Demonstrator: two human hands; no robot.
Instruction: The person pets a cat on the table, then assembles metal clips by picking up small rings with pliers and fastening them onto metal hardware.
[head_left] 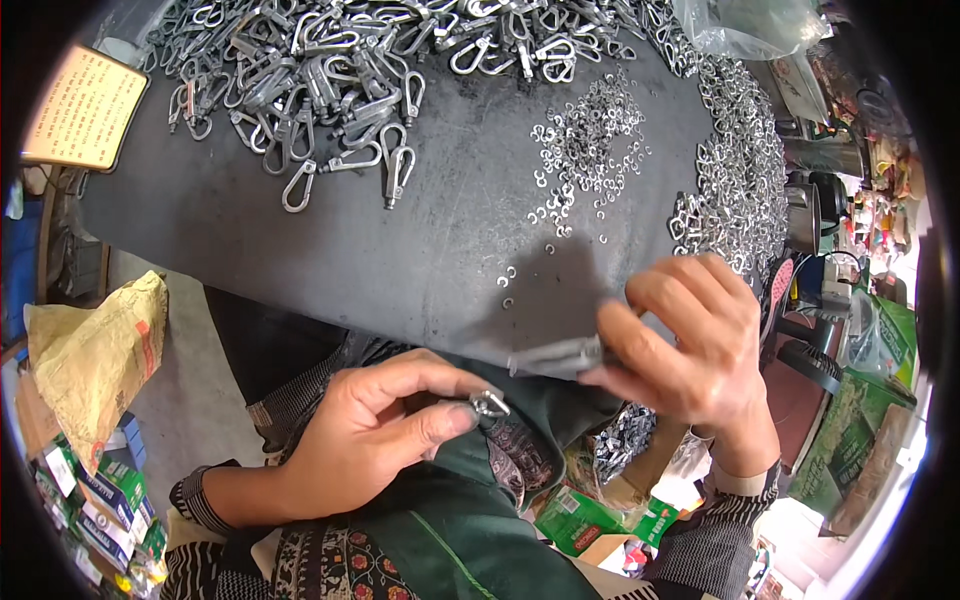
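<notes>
My left hand (375,425) is closed in a pinch, with a small metal snap hook (490,404) between thumb and forefinger; most of the hook is hidden in the fingers. My right hand (690,345) grips pliers (560,357), blurred by motion, whose jaws point left above the table's front edge. The jaw tips are apart from the hook, a little above and to its right. On the dark table lies a scatter of small C-shaped metal rings (590,140), thinning toward me. A large heap of metal snap hooks (330,80) covers the table's far side.
Another heap of small metal links (740,180) lines the table's right edge. A phone or tablet with a lit page (85,108) stands at the far left. A clear plastic bag (750,30) lies far right. A yellow sack (105,350) and boxes (110,510) are on the left floor.
</notes>
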